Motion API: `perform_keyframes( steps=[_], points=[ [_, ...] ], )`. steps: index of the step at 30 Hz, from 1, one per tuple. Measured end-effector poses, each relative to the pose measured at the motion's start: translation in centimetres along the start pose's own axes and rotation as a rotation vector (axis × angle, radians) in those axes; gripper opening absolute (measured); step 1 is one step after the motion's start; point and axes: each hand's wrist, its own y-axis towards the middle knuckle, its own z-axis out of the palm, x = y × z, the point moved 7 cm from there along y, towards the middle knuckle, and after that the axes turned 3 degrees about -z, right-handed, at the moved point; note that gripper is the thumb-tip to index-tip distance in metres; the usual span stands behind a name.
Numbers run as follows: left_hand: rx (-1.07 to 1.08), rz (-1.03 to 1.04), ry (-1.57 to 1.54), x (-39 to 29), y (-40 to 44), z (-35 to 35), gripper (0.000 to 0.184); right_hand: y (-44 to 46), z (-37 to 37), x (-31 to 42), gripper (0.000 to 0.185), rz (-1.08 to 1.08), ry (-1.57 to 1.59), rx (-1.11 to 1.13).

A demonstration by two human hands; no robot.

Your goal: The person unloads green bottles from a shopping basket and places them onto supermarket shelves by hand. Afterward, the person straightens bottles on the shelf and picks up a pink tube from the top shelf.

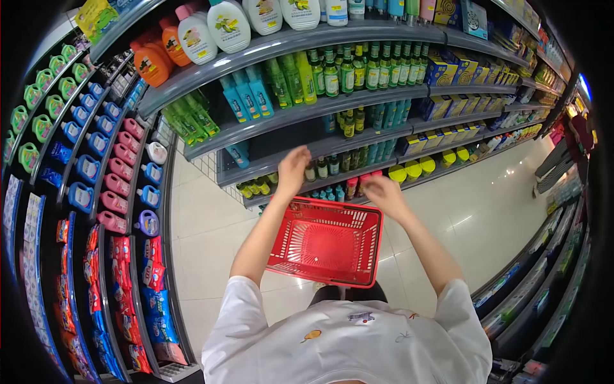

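A red plastic shopping basket (326, 243) is in front of my body, below both hands, with its slatted bottom in view. Whether it rests on the floor or against my legs, I cannot tell. My left hand (294, 169) is raised past the basket's far left corner, in front of the lower shelves, its fingers extended and nothing visible in them. Beyond the far right corner is my right hand (385, 194), fingers apart and loosely bent, apparently holding nothing. It overlaps the view of pink-capped containers (358, 184) on the bottom shelf; I cannot see contact with them.
Curved shelves ahead carry green bottles (377, 70), white pump-style bottles (228, 27) and yellow-lidded tubs (412, 169). On the left are pink detergent jugs (116, 184) and bagged goods (157, 307). Another shelf (537, 275) lines the right. Pale tiled floor (460, 211) lies between.
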Motion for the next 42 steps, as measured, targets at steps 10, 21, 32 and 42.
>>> perform_keyframes(
  steps=[10,21,32,42],
  points=[
    [-0.425,0.101,0.250,-2.7,12.6,2.7,0.042,24.9,3.8,-0.6,0.027,-0.140,0.067,-0.236],
    [-0.343,-0.015,0.327,-1.5,15.2,2.8,0.053,28.7,6.4,-2.6,0.019,-0.114,-0.228,-0.151],
    [-0.461,-0.034,0.438,-3.4,14.2,3.5,0.048,28.5,6.1,-2.7,0.022,-0.126,-0.167,-0.145],
    [-0.422,-0.023,0.254,-3.9,16.0,8.7,0.042,26.9,-0.5,-3.1,0.028,-0.102,-0.150,-0.302]
  ],
)
